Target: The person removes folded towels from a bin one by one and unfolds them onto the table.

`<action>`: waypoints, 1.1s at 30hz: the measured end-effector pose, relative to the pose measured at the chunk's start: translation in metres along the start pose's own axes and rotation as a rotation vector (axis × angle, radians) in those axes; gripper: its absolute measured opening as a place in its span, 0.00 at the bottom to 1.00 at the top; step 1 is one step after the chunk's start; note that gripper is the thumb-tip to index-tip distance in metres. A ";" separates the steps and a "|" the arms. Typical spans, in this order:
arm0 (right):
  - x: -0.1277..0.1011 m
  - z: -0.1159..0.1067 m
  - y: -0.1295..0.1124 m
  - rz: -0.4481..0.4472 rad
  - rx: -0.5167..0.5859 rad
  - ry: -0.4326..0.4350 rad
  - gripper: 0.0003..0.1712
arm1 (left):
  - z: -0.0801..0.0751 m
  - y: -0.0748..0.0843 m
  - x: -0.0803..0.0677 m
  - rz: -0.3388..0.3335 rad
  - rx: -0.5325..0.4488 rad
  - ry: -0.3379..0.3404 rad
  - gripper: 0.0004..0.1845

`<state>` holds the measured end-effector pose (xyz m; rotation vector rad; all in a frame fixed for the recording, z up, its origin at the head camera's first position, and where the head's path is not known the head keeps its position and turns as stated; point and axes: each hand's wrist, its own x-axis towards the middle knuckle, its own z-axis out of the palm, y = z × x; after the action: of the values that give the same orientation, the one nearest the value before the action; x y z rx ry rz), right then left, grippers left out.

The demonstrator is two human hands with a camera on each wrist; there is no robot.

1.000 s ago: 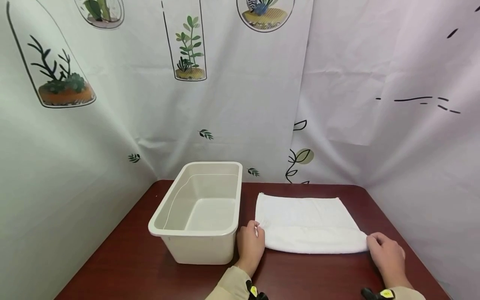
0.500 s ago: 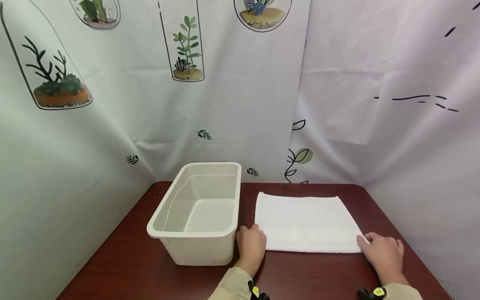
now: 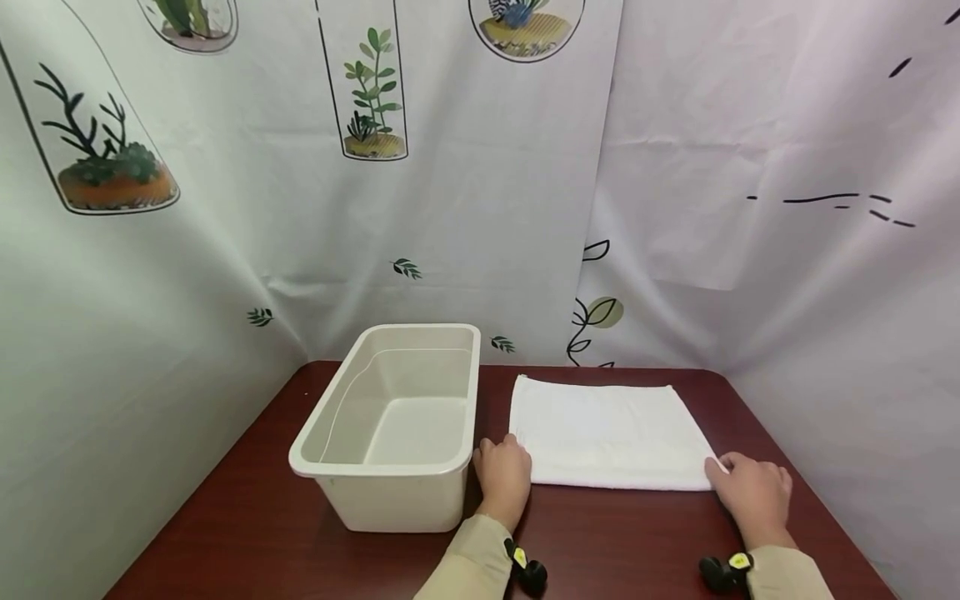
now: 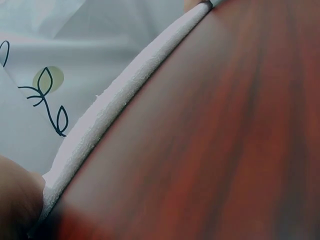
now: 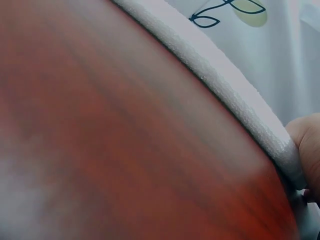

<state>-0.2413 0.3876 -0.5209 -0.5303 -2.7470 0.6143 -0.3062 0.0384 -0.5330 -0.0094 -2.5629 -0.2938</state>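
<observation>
A white towel (image 3: 611, 433), folded into a flat rectangle, lies on the dark red table to the right of the tub. My left hand (image 3: 504, 477) grips its near left corner, fingers bent at the towel's side edge. At the near right corner, my right hand (image 3: 752, 493) pinches the towel, thumb along the edge. From the left wrist, the towel's thick front edge (image 4: 107, 112) runs from the thumb (image 4: 20, 195) up to the far corner. The right wrist view shows the fuzzy front edge (image 5: 215, 72) ending between thumb and finger (image 5: 306, 137).
A deep cream plastic tub (image 3: 397, 502) stands close to the left of my left hand, with nothing inside it. The reddish-brown table (image 3: 615, 542) extends in front of the towel. Printed white cloth (image 3: 487, 208) hangs behind the table and along its sides.
The towel's rounded front edge has flattened, and the towel has slid slightly away from me. My right hand has moved left and a little forward with its corner; the left hand has shifted slightly.
</observation>
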 end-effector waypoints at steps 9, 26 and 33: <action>0.014 0.003 -0.004 0.054 0.014 0.006 0.26 | 0.007 0.006 0.014 -0.060 -0.028 -0.054 0.13; 0.007 0.006 -0.006 0.087 0.395 0.098 0.29 | 0.011 0.000 0.012 -0.047 -0.581 0.202 0.06; -0.003 -0.001 -0.003 0.148 0.557 0.130 0.26 | 0.003 -0.002 0.005 -0.081 -0.914 0.202 0.04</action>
<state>-0.2397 0.3839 -0.5194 -0.6066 -2.2815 1.2730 -0.3123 0.0366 -0.5337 -0.2022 -2.0260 -1.3808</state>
